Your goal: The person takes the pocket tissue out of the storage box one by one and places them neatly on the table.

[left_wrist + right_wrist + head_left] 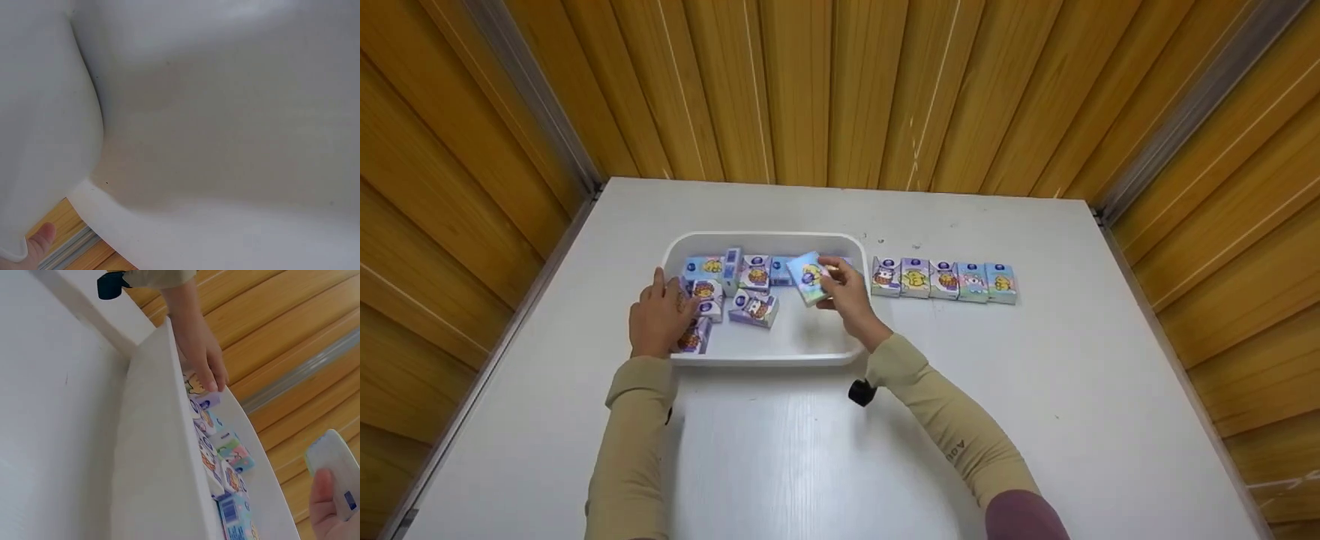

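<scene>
My right hand [849, 298] pinches a blue-and-yellow tissue pack [808, 278] between thumb and fingers, over the right half of a white tray [769, 360]. In the right wrist view, the held pack [337, 475] shows its pale back above the thumb. My left hand [658, 315] lies across the tray's left rim, its fingers over a tissue pack [194, 384] at that end. Several more packs lie in the tray, among them a purple one [754, 308] lying tilted and another [732, 270] standing on end. The left wrist view shows only the thumb [42, 239] beside the tray wall.
Right of the tray, a row of several tissue packs [943, 280] runs side by side on the white table [1035, 390]. Yellow wooden panels [840, 90] wall the table at the back and both sides. A black wrist camera [862, 392] hangs under my right sleeve.
</scene>
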`<action>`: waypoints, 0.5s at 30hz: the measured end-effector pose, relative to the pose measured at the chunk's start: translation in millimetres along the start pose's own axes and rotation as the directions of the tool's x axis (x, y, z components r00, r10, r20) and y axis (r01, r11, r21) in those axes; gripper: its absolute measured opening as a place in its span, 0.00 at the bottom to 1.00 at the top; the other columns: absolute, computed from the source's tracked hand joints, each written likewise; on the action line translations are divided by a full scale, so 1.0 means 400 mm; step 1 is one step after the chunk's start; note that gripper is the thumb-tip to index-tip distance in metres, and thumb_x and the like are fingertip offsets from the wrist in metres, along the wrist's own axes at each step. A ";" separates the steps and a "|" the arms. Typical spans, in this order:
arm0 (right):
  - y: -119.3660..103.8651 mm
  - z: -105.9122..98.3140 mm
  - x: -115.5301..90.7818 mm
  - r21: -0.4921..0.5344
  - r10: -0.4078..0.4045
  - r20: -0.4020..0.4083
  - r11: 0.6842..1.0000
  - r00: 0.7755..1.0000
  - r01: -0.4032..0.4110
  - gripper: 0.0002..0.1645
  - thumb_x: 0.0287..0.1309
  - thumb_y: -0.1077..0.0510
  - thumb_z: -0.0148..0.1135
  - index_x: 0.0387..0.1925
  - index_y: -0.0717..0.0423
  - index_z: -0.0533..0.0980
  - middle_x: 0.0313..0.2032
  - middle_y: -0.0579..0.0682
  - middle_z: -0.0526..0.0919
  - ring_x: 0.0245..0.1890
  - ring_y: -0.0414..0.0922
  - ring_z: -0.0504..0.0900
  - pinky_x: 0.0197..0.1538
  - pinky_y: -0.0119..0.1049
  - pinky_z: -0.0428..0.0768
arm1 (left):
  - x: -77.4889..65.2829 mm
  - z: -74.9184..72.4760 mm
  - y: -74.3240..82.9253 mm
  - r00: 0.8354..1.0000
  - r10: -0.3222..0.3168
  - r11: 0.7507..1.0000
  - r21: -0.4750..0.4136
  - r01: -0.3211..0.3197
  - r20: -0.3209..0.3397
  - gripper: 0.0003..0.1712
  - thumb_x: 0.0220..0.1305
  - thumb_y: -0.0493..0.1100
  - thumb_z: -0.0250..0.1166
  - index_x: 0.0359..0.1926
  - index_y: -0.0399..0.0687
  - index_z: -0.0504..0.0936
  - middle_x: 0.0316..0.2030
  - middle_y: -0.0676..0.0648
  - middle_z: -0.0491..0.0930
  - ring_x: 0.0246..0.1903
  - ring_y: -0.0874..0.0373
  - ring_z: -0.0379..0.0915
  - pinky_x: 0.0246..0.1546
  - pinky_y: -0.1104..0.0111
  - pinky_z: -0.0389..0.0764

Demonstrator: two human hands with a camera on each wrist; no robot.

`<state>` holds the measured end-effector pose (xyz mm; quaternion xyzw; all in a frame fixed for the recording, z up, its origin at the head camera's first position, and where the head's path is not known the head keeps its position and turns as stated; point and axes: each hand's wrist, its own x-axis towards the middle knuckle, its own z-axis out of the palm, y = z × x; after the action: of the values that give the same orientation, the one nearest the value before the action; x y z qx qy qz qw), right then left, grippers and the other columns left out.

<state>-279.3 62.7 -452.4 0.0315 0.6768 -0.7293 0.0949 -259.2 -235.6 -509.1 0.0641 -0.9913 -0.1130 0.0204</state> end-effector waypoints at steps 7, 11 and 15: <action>-0.008 -0.114 0.027 0.154 -0.011 -0.217 0.987 0.976 0.046 0.19 0.61 0.64 0.46 0.53 0.49 0.69 0.38 0.50 0.70 0.28 0.40 0.74 0.27 0.30 0.77 | 0.000 0.003 0.006 1.000 -0.010 1.000 -0.004 0.010 0.006 0.39 0.61 0.60 0.46 0.65 0.40 0.54 0.67 0.35 0.43 0.62 0.36 0.48 0.56 0.44 0.59; 0.003 -0.171 0.033 0.185 0.020 -0.313 0.982 0.950 0.040 0.20 0.61 0.64 0.45 0.54 0.48 0.67 0.38 0.50 0.68 0.27 0.39 0.73 0.26 0.30 0.76 | -0.001 0.003 0.007 1.000 -0.014 1.000 -0.003 0.014 0.008 0.39 0.61 0.60 0.46 0.65 0.40 0.53 0.67 0.35 0.42 0.62 0.36 0.48 0.56 0.44 0.59; 0.038 -0.209 0.038 0.195 0.079 -0.374 0.981 0.924 -0.005 0.21 0.60 0.64 0.46 0.55 0.50 0.66 0.37 0.49 0.68 0.24 0.37 0.72 0.24 0.29 0.75 | -0.003 -0.002 0.007 1.000 -0.011 1.000 0.005 0.011 0.009 0.39 0.61 0.60 0.46 0.65 0.40 0.53 0.67 0.35 0.42 0.62 0.36 0.48 0.56 0.44 0.59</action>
<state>-298.4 143.5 -477.0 0.1954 0.6088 -0.7685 -0.0257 -258.5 -232.9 -507.9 0.0690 -0.9913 -0.1108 0.0151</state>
